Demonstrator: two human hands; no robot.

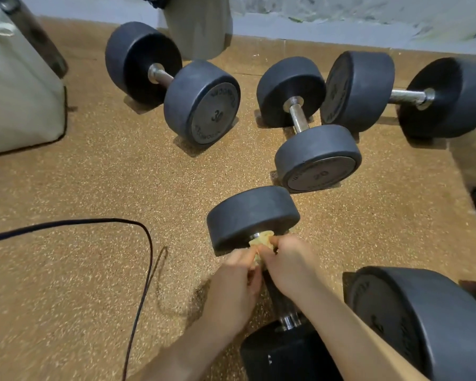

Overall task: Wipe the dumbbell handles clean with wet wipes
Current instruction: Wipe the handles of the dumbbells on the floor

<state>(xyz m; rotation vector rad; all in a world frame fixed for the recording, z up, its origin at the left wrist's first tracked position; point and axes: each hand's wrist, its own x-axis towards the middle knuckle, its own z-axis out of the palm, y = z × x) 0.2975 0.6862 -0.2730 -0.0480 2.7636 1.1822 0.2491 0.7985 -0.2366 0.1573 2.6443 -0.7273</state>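
In the head view we see both hands meeting on one dumbbell (252, 215) that lies on the speckled brown floor (94, 174), pointing away from the person. The left hand (231, 281) and the right hand (289, 262) sit side by side with their thumbs almost touching. Each has its fingers curled onto a yellowish wet wipe (260, 242), which is wrapped round the far end of the handle (278, 298). We read both hands as clamped on the wipe, with the bar inside it.

The dumbbell's far head stands just past the fingertips, touching the wipe's edge. Its near head lies under the wrists, between the two forearms. The stretch of handle behind the hands is bare, dark along the bar and chrome at the collar.

Close to the right of the right forearm looms the big head of a second dumbbell (412, 320). Beyond the hands and slightly right lies a third dumbbell (318, 158). A fourth dumbbell (357, 92) lies farther right, with one head just beside the third's far head. Beyond the left hand and well apart from it rests a fifth dumbbell (201, 103), whose end plate reads 30.

Left of the left hand a thin dark cable (66, 222) loops across the floor. Far to the left stands a pale padded block (19, 92), and far ahead a grey post (201, 26).
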